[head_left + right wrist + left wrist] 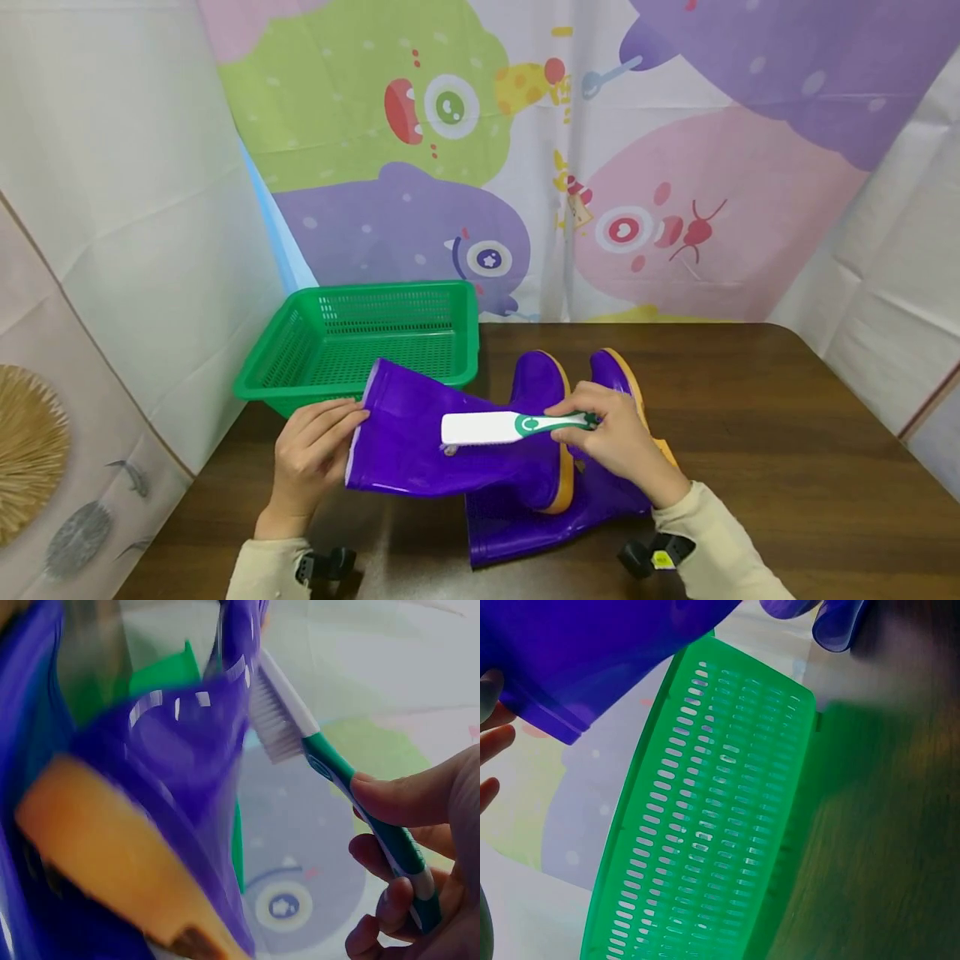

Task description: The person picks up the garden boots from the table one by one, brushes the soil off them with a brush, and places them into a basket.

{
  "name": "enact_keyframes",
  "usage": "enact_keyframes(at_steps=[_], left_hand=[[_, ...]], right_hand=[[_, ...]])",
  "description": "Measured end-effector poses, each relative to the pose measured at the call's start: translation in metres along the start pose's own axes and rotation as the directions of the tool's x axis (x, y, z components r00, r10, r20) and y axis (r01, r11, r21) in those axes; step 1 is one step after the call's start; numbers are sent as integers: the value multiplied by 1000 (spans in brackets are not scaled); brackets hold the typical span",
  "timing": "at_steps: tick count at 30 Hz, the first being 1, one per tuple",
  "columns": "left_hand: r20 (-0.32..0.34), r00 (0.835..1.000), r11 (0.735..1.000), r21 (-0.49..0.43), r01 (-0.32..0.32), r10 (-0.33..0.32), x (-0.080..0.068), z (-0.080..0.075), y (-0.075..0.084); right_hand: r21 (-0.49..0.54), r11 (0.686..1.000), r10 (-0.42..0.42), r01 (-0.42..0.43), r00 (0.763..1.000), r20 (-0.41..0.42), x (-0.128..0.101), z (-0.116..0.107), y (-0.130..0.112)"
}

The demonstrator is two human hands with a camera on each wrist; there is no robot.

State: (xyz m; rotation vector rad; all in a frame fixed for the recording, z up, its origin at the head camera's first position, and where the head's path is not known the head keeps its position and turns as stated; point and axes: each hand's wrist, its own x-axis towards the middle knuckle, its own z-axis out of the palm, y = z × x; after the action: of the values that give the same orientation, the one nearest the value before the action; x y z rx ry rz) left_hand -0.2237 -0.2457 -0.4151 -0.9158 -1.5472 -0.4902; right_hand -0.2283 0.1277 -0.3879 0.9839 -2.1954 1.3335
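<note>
My left hand (311,454) grips the open top of the boot (450,446), lying on its side beside the basket (360,342). My right hand (618,442) pinches the brush (502,427), bristles on the boot.

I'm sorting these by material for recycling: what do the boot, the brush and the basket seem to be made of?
Boot: probably rubber or soft PVC, glossy purple with highlights, and an orange-yellow sole that looks matte.
Brush: apparently hard plastic, smooth white and green, with pale bristles, likely synthetic.
Basket: seemingly moulded plastic, green with a slight sheen and slotted walls.
</note>
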Motion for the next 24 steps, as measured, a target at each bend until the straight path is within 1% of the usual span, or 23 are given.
enact_keyframes(at_steps=[2,5,10,12,14,17,19,21,23,24], left_hand=[[4,1000,1000,4,9,-9,0,0,0],[11,1000,1000,5,17,-17,-1,0,0],[14,1000,1000,6,23,-23,-1,0,0],[13,1000,1000,7,26,-26,-1,-1,0],[12,999,1000,8,29,-29,-1,-1,1],[12,999,999,10,32,-32,-2,-2,1],[17,999,999,11,34,-34,-3,-2,1],[19,999,999,11,36,-36,-3,-2,1],[17,999,999,8,36,-36,-3,-1,0],[13,999,999,6,35,-35,-3,-1,0]], right_hand=[[-48,999,9,-9,1000,-15,0,-5,4],[-91,995,44,-46,999,-22,1,-12,7],[-200,973,103,-114,993,-66,3,-23,7],[-217,969,100,-116,991,-84,3,-25,6],[-173,980,79,-94,993,-90,3,-26,4],[-11,1000,13,-13,998,-61,4,-25,0],[115,992,-41,42,999,-17,4,-22,-2],[200,976,-96,87,995,35,4,-18,-4],[229,968,-122,101,989,77,3,-14,-4],[220,971,-118,96,989,90,3,-11,-3]])
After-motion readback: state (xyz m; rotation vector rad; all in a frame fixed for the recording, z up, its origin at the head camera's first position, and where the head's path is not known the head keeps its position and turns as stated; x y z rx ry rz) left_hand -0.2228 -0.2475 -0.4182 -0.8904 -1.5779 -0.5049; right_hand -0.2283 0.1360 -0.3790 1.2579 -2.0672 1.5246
